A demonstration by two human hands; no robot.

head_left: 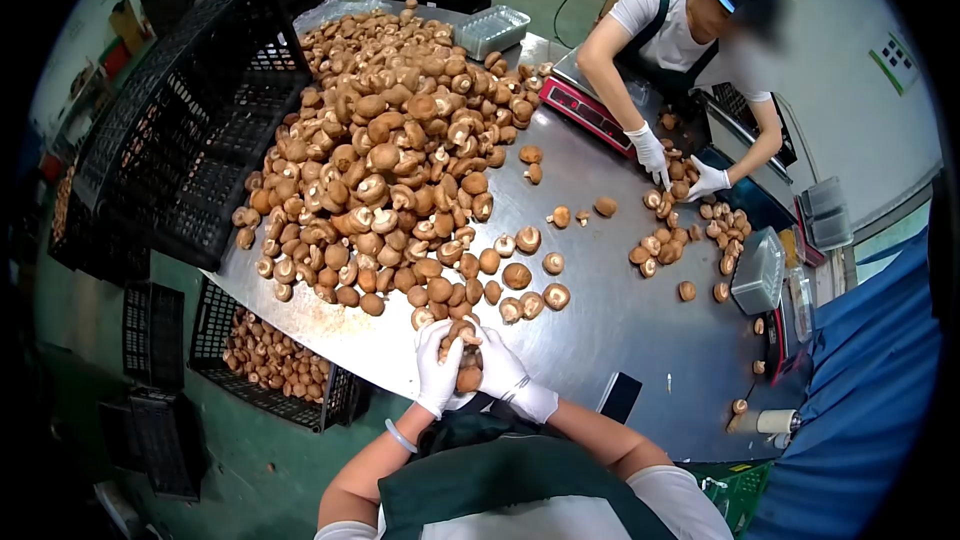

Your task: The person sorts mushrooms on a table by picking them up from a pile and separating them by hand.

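Note:
White-gloved, my left hand and my right hand meet at the front edge of the metal table. Between them they cup several brown mushrooms, with the fingers curled around the caps from both sides. Part of what they hold is hidden by the fingers and thumbs. Just beyond my hands, a few loose mushrooms lie on the metal, some cap up and some showing pale gills. Behind these rises a large heap of mushrooms.
Across the table, a co-worker in white gloves handles mushrooms beside a red scale. Clear plastic trays stand at the back, another tray at right. Black crates tower at left; a mushroom-filled crate sits below. A dark flat object lies nearby.

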